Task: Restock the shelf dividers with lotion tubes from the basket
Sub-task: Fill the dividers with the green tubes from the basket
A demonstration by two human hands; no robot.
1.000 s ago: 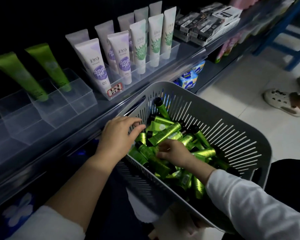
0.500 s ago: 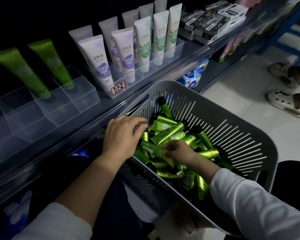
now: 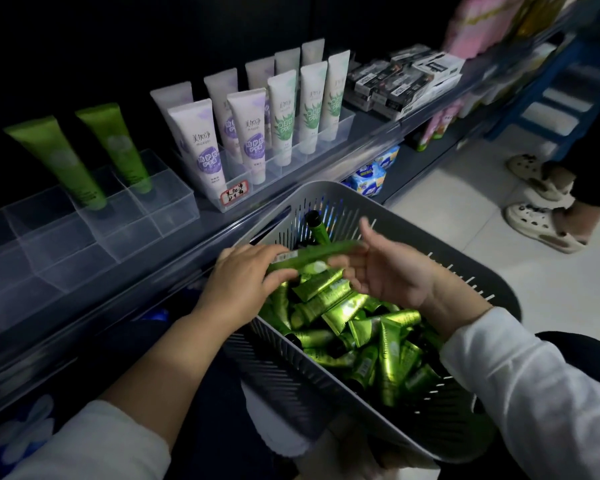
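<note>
Head view, item one: we log a green lotion tube (image 3: 312, 256), blurred, held level above the basket (image 3: 354, 199) and its heap (image 3: 361, 327) of like tubes. Left hand (image 3: 243, 282) pinches its labelled end; right hand (image 3: 392, 271) lies slack-fingered beside the other end, gripping nothing. Shelf dividers (image 3: 160, 202) hold two upright green tubes (image 3: 59, 161).

You have two standing green tubes (image 3: 54, 161) in the clear dividers (image 3: 174, 206). Ten white tubes (image 3: 201, 157) stand beside them: five with purple labels, three with aloe labels, and two at the back with their labels hidden. One grey basket (image 3: 326, 199) holds a heap (image 3: 361, 327) too tangled to count. One single tube (image 3: 312, 254) is pinched in your left hand (image 3: 246, 278), just beside your right hand (image 3: 392, 271). There is one price tag (image 3: 234, 195) and two pale clogs (image 3: 541, 226).
</note>
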